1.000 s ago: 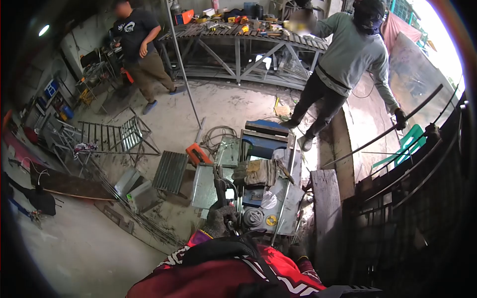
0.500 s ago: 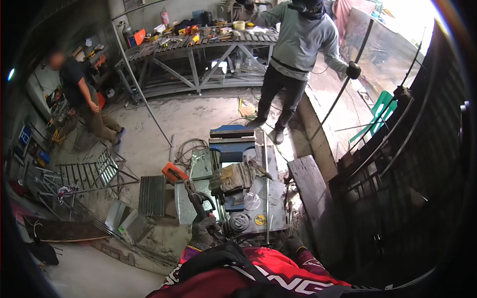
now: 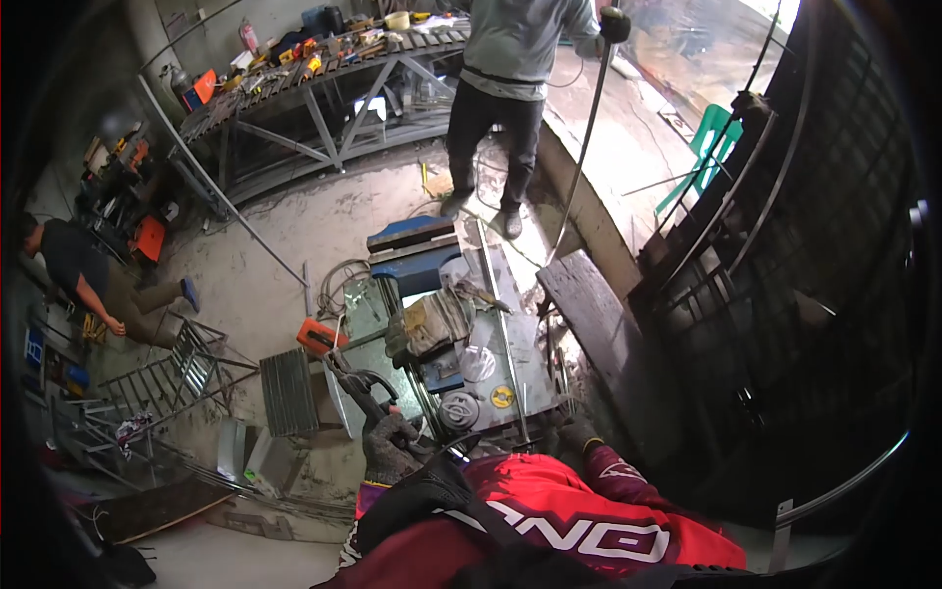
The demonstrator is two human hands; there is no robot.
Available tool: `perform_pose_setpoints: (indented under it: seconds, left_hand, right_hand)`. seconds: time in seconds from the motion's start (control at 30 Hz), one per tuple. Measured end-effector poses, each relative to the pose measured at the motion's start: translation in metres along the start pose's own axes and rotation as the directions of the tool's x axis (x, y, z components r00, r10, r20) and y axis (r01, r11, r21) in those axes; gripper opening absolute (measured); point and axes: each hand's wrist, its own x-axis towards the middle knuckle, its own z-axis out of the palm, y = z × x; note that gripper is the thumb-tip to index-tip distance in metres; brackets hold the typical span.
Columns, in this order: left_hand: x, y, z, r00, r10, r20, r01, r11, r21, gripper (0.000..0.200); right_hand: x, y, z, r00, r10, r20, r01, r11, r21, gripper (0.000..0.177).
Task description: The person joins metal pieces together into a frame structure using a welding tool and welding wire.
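My left hand, in a dark knitted glove, is closed around a dark metal clamp with a curved jaw. The clamp points up and away from me, along the left side of a metal work table. My right hand, also gloved, is low at the table's near right corner; its fingers are too dark to make out. A long thin metal bar lies along the table between my hands. Left of the bar are a blue vise, worn work gloves, a grey disc and a yellow-centred disc.
A co-worker stands beyond the table, gloved hand on a long rod. Another person bends at the far left. A wooden plank lies right of the table. Metal frames and an orange tool are left.
My view has turned, so the table and bench appear tilted and shifted left. The person at the left has moved farther left and bends lower. My left hand still grips the clamp.
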Motion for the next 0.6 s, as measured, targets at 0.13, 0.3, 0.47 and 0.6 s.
perform_pose_setpoints:
  seconds: [0.13, 0.3, 0.47, 0.6]
  left_hand:
    - [0.002, -0.005, -0.007, 1.0, 0.027, 0.011, -0.027, 0.999, 0.046, 0.018]
    - [-0.005, 0.003, 0.005, 1.0, 0.023, 0.002, -0.023, 1.0, -0.009, 0.019]
    - [-0.01, 0.009, 0.014, 0.999, 0.036, -0.007, -0.036, 0.998, -0.047, 0.02]
    - [-0.005, 0.003, 0.006, 1.0, 0.019, -0.006, -0.019, 0.998, -0.054, 0.02]
  right_hand:
    - [-0.01, -0.011, -0.013, 0.991, 0.072, 0.115, -0.08, 0.994, 0.069, 0.026]
    - [-0.012, -0.007, -0.006, 0.991, 0.088, 0.101, -0.093, 0.994, 0.05, 0.029]
    - [0.032, 0.072, 0.042, 0.991, -0.119, 0.053, 0.118, 0.993, 0.02, 0.025]
    - [0.036, 0.063, 0.045, 0.993, 0.102, 0.051, -0.11, 0.974, 0.199, 0.023]
